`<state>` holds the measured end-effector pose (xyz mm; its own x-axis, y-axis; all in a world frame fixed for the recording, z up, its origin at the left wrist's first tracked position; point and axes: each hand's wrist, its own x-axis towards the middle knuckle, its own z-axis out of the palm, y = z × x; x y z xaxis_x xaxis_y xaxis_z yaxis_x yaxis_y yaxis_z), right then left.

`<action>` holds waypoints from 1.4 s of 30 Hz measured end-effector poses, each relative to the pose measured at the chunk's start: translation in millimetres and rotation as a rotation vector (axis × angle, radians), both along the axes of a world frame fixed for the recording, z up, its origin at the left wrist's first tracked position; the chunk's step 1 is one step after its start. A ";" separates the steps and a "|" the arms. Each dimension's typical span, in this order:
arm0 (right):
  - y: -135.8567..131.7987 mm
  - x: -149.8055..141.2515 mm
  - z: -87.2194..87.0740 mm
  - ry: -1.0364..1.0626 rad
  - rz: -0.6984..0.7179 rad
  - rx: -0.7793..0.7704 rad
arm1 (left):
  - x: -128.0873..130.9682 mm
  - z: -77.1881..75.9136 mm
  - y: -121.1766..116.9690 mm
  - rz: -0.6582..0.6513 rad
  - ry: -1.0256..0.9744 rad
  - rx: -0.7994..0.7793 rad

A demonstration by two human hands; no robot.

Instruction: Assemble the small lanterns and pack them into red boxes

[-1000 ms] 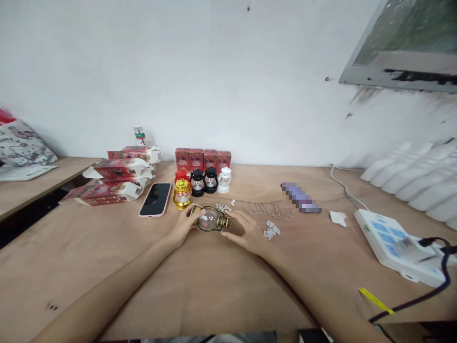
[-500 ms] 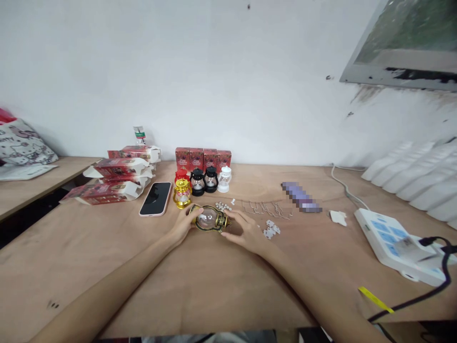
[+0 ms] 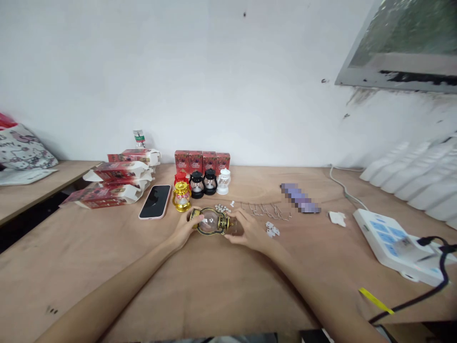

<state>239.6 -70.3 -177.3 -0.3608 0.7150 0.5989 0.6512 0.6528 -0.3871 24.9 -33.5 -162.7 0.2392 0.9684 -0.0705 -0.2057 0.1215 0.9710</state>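
Observation:
A bronze-coloured mini lantern point(image 3: 210, 221) with a clear globe lies sideways between my hands, its top pointing right. My left hand point(image 3: 184, 229) grips its base, the thumb on the near face. My right hand point(image 3: 248, 231) curves around the top end, with fingertips on the far side and thumb on the near side. A thin wire handle point(image 3: 233, 226) shows faintly between those fingers. Just beyond the lantern lie several button cells point(image 3: 223, 208) and a small white piece point(image 3: 232, 203). Bent wire handles point(image 3: 264, 210) and small white plastic pieces point(image 3: 273, 229) are to the right.
Gold point(image 3: 182, 196), red, black and white lanterns point(image 3: 223, 182) stand before red boxes point(image 3: 202, 162). Opened boxes point(image 3: 110, 195) and a phone point(image 3: 154, 202) lie left. A purple pixelated object point(image 3: 300, 197), a white scrap point(image 3: 337, 218) and a power strip point(image 3: 396, 243) are right.
My right hand has shifted slightly right, away from the lantern's top, and the thin wire now shows between its fingers. My left hand keeps its grip on the base. The view has tipped slightly.

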 end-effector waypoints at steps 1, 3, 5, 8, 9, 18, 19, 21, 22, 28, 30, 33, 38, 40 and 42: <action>-0.3 1.9 2.9 0.048 -0.002 -0.067 | -0.1 0.4 -0.2 -0.016 -0.018 -0.001; 1.0 6.0 6.2 0.179 0.014 -0.220 | -0.1 0.7 0.0 -0.048 -0.054 -0.004; 5.0 10.4 6.4 0.363 0.053 -0.360 | 0.3 0.0 1.6 -0.052 -0.089 -0.011; 13.3 17.3 6.0 0.666 0.091 -0.470 | 1.6 -2.7 5.2 -0.011 -0.075 0.027; 15.3 19.4 7.0 0.755 0.093 -0.473 | 2.1 -3.5 5.9 0.001 -0.026 0.073; -21.2 -1.4 29.3 0.747 0.155 -0.016 | 3.6 4.9 -11.5 0.048 0.610 0.646; -28.4 -7.6 28.8 0.587 0.199 0.031 | 4.2 4.6 -12.1 0.070 0.625 0.645; -38.6 -18.7 24.2 0.304 0.351 0.235 | 5.2 1.4 -11.1 0.107 0.626 0.615; -41.0 -23.2 20.7 0.229 0.392 0.358 | 5.5 -1.2 -9.9 0.116 0.615 0.594; -28.1 -30.8 3.6 0.521 -0.106 0.304 | 8.8 -12.8 -12.2 0.013 0.471 0.532; -22.8 -29.6 2.8 0.621 -0.127 0.015 | 11.2 -11.6 -18.9 -0.052 0.486 0.540; -20.8 -29.5 4.8 0.659 0.027 -0.345 | 14.2 -7.9 -29.2 -0.133 0.534 0.570; -23.6 -31.3 8.6 0.644 0.049 -0.458 | 13.8 -6.9 -32.2 -0.214 0.687 0.665; -22.5 -30.2 9.0 0.650 -0.015 -0.430 | 11.0 -6.5 -28.2 -0.182 0.750 0.776; -20.4 -28.1 9.4 0.647 -0.072 -0.402 | 4.0 -2.4 -21.7 -0.110 0.791 0.904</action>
<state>211.5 -90.7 -167.8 0.0291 0.9309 0.3640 0.2497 0.3459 -0.9045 28.8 -55.2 -165.0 0.5207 0.7204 0.4581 0.4534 -0.6880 0.5666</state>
